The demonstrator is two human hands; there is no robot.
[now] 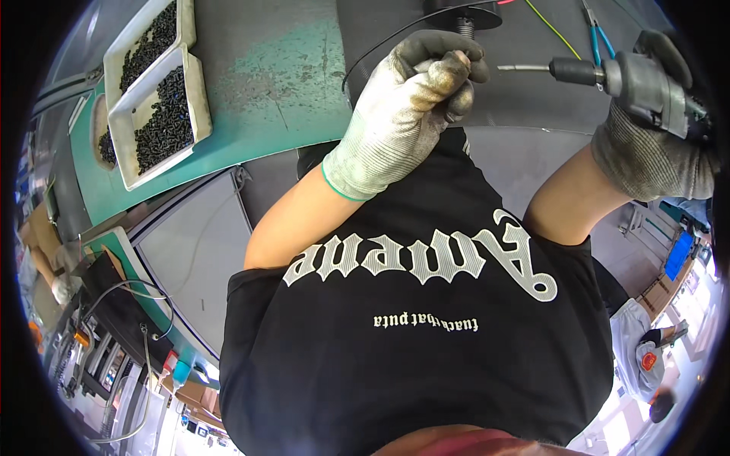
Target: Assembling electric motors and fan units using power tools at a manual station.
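Observation:
My left hand (414, 106), in a whitish knit glove with dark, worn fingertips, is raised at the top middle. Its fingers are curled and pinched together; whatever they may hold is hidden. At the right, my right hand (654, 152) in a grey glove grips a power screwdriver (646, 87) around its body. The tool's long thin bit points left toward my left hand, with a gap between them. Just behind my left fingers stands a dark round fixture (479, 17) with a threaded metal post.
Two white trays (199, 95) of small black screw-like parts stand on the green-and-grey worktable (281, 83) at the left, with another container beside them. Blue-handled pliers (595, 38), a black cable and a yellow-green wire (553, 29) lie at the back. Other people are visible at both sides.

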